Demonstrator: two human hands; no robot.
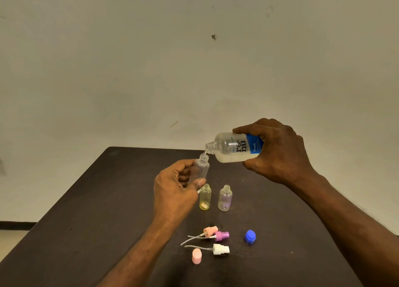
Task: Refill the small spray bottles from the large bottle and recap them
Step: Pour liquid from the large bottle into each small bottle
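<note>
My right hand (278, 150) has its grip wrapped round the large clear plastic bottle with the blue label (235, 147), right of the frame's centre, tipped nearly level with its open neck pointing left. My left hand (174, 191) grips the small clear plastic spray bottle (201, 168) just below and left of that neck, thumb across the front and fingers curled behind, holding it a little tilted above the dark brown worktop (108, 200). A thin stream seems to run from one mouth into the other, though it is hard to make out.

To do this well, I judge the two necks should stay almost touching, the big bottle's lip directly over the small opening, and the tilt should be raised slowly so the flow remains a thread and does not gulp. I should watch the level through the clear wall and stop short of the shoulder, leaving room for the dip tube.

Below my hands, at the centre, stand a small yellow-tinted bottle (205, 197) and a small clear bottle with a purplish tint (225, 198), both uncapped. Lower in the frame lie a peach spray head (210, 231), a purple spray head (222, 236) and a white spray head (220, 249), each with its tube, a pink overcap (197, 256) and a blue cap (250, 236).
</note>
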